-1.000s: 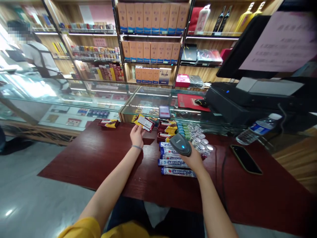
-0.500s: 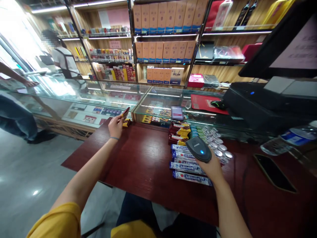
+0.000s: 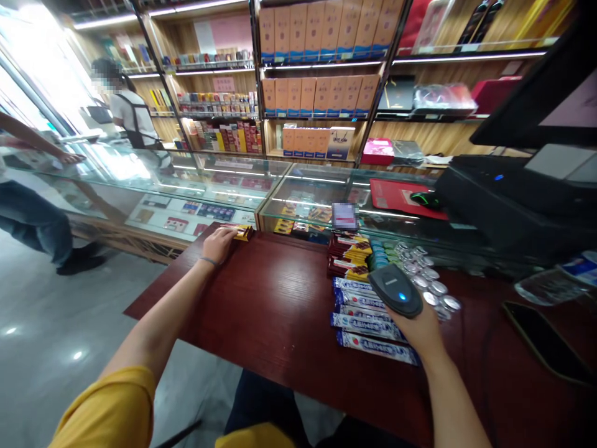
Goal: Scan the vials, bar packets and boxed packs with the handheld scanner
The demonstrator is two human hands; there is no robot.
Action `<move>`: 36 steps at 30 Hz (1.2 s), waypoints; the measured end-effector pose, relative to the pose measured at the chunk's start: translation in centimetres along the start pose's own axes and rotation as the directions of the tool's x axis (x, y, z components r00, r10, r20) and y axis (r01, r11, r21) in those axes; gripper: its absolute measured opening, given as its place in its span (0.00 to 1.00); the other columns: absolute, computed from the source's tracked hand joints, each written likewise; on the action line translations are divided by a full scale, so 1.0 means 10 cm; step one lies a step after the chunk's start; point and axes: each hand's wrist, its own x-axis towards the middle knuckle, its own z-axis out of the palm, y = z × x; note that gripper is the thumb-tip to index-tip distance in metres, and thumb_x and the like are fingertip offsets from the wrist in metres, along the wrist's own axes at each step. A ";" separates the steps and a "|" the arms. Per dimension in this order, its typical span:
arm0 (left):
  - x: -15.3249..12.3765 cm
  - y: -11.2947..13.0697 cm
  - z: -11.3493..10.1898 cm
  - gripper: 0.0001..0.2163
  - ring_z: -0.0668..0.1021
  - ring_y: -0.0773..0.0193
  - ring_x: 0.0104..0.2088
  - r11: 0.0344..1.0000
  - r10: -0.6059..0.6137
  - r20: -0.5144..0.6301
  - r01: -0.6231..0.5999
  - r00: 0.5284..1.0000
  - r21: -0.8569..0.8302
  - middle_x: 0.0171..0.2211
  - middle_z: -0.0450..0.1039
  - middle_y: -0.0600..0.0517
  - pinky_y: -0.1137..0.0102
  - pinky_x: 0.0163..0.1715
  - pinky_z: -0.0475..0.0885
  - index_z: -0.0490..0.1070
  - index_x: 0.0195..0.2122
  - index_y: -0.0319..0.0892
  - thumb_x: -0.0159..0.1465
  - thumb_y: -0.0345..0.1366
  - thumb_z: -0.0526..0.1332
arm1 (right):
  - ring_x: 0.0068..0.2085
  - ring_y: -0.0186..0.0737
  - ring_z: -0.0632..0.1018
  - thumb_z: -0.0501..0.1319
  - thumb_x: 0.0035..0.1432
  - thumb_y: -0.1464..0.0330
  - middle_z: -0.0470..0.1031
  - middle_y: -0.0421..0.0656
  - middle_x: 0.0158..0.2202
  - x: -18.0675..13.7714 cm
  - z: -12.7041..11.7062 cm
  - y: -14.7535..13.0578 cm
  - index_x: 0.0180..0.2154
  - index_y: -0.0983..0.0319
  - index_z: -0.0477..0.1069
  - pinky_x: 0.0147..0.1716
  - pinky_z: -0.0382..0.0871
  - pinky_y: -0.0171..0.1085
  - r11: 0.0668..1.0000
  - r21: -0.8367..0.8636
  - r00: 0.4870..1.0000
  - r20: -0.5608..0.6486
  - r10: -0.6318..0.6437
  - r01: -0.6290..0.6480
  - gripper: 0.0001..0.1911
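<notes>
At the far left corner of the brown table (image 3: 275,298), my left hand (image 3: 218,246) is lowered, with its fingers closed on a wrapped chocolate bar at the small pile of yellow and dark-red chocolate bars (image 3: 243,233). The fingers partly cover the bar they hold. My right hand (image 3: 422,326) grips a black barcode scanner (image 3: 396,290) with a blue light lit. Beneath the scanner lie several blue-and-white stick packs (image 3: 373,345) in a row. Stacked chocolate bars (image 3: 347,249) and green and silver-topped small containers (image 3: 431,277) sit just behind.
A phone (image 3: 545,339) and a clear plastic bottle (image 3: 550,286) are at the right. Behind the table runs a glass display counter (image 3: 224,186), with a black register (image 3: 494,193) on it. At the left stand another person (image 3: 135,118) and someone in jeans (image 3: 37,214).
My left hand has come down with the raised chocolate bar to the pile at the corner. My right hand still holds the scanner over the stick packs. The view has shifted slightly.
</notes>
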 end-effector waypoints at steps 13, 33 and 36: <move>0.14 -0.16 0.06 0.20 0.77 0.54 0.56 0.988 0.062 0.089 -0.049 0.994 -0.146 0.57 0.77 0.47 0.62 0.57 0.72 0.79 0.55 0.52 0.65 0.31 0.57 | 0.37 0.48 0.84 0.71 0.45 0.56 0.85 0.46 0.38 0.01 -0.02 -0.08 0.50 0.60 0.76 0.37 0.79 0.39 1.000 -0.020 1.000 -0.028 -0.003 0.002 0.29; 0.13 0.20 0.13 0.19 0.73 0.49 0.60 0.979 0.020 -0.061 -0.032 0.998 -0.203 0.59 0.71 0.41 0.51 0.63 0.67 0.76 0.56 0.45 0.66 0.34 0.55 | 0.42 0.52 0.85 0.71 0.46 0.59 0.85 0.50 0.43 0.01 -0.06 -0.21 0.53 0.61 0.75 0.43 0.81 0.47 0.999 0.048 0.995 -0.103 0.013 -0.008 0.31; 0.15 0.66 0.15 0.19 0.72 0.49 0.61 0.961 0.028 -0.106 -0.056 0.994 -0.272 0.60 0.70 0.42 0.51 0.64 0.67 0.75 0.58 0.46 0.67 0.34 0.56 | 0.46 0.54 0.84 0.71 0.47 0.61 0.84 0.52 0.48 0.01 -0.08 -0.26 0.56 0.63 0.74 0.48 0.80 0.49 0.996 0.085 0.995 -0.096 -0.010 0.018 0.34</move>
